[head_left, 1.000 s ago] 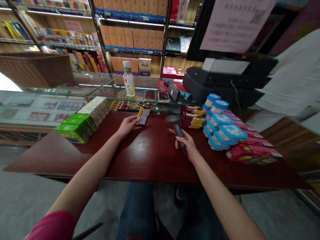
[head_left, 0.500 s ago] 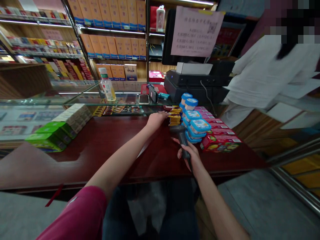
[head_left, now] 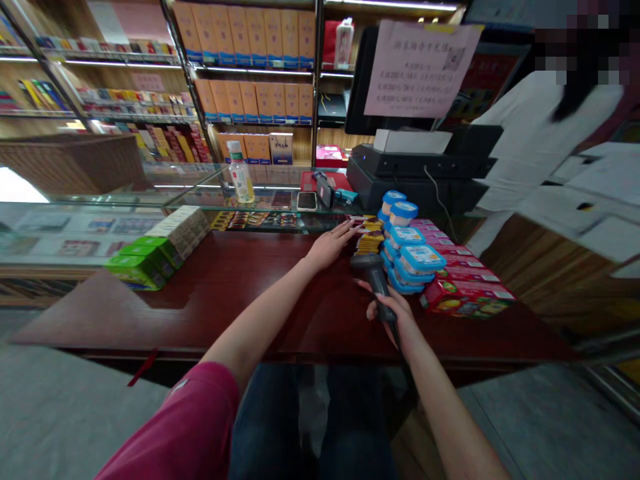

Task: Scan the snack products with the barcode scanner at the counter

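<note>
My left hand point(head_left: 330, 245) is open, fingers stretched flat towards a stack of small yellow packets point(head_left: 369, 241); whether the fingertips touch them I cannot tell. A black handheld barcode scanner point(head_left: 377, 283) is gripped in my right hand point(head_left: 395, 313), its head pointing up and left beside the packets. Just right of the scanner are stacked clear tubs with blue lids point(head_left: 420, 259). Beyond these, a row of red and pink boxes point(head_left: 467, 297) runs back along the counter.
The dark red wooden counter point(head_left: 240, 287) carries green and white boxes point(head_left: 147, 260) at its left. Behind stand a bottle point(head_left: 241, 177), a phone point(head_left: 307, 201) and a monitor point(head_left: 363, 87) with a paper notice. A person in white point(head_left: 530, 133) stands at the right.
The view has turned left, so everything appears further right. My left hand's fingers have straightened and spread more beside the yellow packets. The scanner is still in my right hand.
</note>
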`<action>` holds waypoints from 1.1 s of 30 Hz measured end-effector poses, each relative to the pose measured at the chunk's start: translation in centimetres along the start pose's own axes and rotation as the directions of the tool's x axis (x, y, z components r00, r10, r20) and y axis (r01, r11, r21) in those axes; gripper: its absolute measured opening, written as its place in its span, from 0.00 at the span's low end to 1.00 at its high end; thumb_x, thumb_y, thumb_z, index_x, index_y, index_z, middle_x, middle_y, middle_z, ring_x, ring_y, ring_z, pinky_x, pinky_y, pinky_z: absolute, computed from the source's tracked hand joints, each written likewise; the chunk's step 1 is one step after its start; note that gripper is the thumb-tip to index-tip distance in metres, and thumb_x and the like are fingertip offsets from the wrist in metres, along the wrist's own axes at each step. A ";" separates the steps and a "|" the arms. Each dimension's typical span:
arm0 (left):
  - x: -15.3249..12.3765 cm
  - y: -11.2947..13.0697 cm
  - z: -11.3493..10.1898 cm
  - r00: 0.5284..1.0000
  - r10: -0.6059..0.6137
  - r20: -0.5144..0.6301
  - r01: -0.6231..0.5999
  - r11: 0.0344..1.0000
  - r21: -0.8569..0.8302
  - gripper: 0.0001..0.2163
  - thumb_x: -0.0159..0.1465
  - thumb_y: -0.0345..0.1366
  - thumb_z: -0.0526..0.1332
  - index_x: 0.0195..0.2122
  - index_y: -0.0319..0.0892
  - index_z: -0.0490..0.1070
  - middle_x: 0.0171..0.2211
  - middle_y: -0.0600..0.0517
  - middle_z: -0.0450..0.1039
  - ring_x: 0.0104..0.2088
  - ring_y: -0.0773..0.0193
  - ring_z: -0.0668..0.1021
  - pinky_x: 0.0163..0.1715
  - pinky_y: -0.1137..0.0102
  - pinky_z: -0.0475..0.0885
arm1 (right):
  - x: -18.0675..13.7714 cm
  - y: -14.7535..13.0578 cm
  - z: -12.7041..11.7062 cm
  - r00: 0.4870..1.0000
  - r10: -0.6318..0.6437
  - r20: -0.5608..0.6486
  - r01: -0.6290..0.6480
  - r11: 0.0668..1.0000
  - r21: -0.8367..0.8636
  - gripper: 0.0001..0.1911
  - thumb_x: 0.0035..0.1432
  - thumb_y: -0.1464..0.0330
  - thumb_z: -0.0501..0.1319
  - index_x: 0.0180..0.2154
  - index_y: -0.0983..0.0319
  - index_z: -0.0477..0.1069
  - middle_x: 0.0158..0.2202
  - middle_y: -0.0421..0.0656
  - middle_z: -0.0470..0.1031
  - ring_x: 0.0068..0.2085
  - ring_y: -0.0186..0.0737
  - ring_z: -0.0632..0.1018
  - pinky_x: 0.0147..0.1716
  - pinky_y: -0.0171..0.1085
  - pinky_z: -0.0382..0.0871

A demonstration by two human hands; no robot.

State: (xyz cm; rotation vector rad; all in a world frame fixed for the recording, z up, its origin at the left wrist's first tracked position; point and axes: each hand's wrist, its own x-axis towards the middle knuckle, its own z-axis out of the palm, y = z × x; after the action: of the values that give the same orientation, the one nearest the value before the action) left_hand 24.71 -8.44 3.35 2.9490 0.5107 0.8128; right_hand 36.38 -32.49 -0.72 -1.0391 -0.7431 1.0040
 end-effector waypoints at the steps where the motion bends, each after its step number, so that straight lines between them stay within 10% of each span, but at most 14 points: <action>1: -1.3 -0.6 -0.4 0.999 -0.028 -0.034 0.028 1.000 0.009 0.32 0.70 0.25 0.51 0.76 0.44 0.54 0.78 0.46 0.48 0.76 0.59 0.58 0.69 0.61 0.68 | 0.1 0.0 0.1 1.000 0.013 0.021 -0.013 1.000 -0.020 0.21 0.55 0.60 0.71 0.49 0.61 0.80 0.60 0.54 0.80 0.23 0.35 0.78 0.23 0.38 0.72; 11: -21.7 -7.5 -12.3 0.897 -0.385 -0.215 0.438 0.836 0.329 0.31 0.72 0.31 0.53 0.77 0.43 0.53 0.78 0.48 0.49 0.78 0.58 0.52 0.77 0.56 0.46 | 3.3 2.9 9.9 0.963 0.156 0.221 -0.181 0.978 0.101 0.19 0.53 0.63 0.72 0.47 0.59 0.80 0.62 0.51 0.79 0.29 0.33 0.80 0.28 0.34 0.76; 17: -32.9 -8.7 -19.4 0.558 -0.635 -0.535 0.808 0.561 0.178 0.41 0.68 0.41 0.65 0.77 0.42 0.47 0.79 0.40 0.40 0.79 0.45 0.43 0.76 0.47 0.46 | 3.9 6.1 18.5 0.904 0.224 0.363 -0.287 0.949 0.131 0.17 0.55 0.65 0.69 0.48 0.60 0.80 0.59 0.48 0.81 0.32 0.35 0.82 0.35 0.34 0.82; 25: -38.8 -13.5 -18.5 0.171 -0.785 -0.596 0.810 0.456 -0.368 0.46 0.52 0.34 0.78 0.69 0.37 0.57 0.66 0.32 0.63 0.70 0.42 0.66 0.70 0.49 0.62 | 3.7 6.6 19.2 0.887 0.205 0.413 -0.242 0.969 0.039 0.18 0.56 0.64 0.69 0.49 0.60 0.79 0.60 0.50 0.80 0.35 0.38 0.84 0.38 0.39 0.83; 29: -39.0 -13.3 -18.0 0.168 -0.809 -0.564 0.792 0.451 -0.411 0.39 0.51 0.36 0.79 0.62 0.36 0.64 0.59 0.36 0.70 0.61 0.47 0.75 0.65 0.52 0.69 | 3.6 6.8 18.8 0.905 0.175 0.389 -0.215 0.975 0.062 0.18 0.54 0.64 0.70 0.48 0.59 0.79 0.60 0.50 0.81 0.34 0.37 0.82 0.38 0.38 0.83; 33: -38.3 -10.3 -17.3 0.348 -0.857 -0.382 0.686 0.510 -0.519 0.40 0.50 0.40 0.79 0.62 0.39 0.65 0.53 0.41 0.77 0.53 0.50 0.81 0.57 0.53 0.76 | 3.4 6.5 18.6 0.906 0.186 0.380 -0.229 0.971 0.071 0.18 0.53 0.64 0.70 0.47 0.59 0.78 0.58 0.49 0.82 0.34 0.36 0.81 0.36 0.37 0.80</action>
State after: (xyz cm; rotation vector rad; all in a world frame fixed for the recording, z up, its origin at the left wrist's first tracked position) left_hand -18.14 -11.93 -1.88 1.6781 1.5429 1.4520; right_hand 19.38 -21.92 -0.19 -0.8481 -0.8824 1.4381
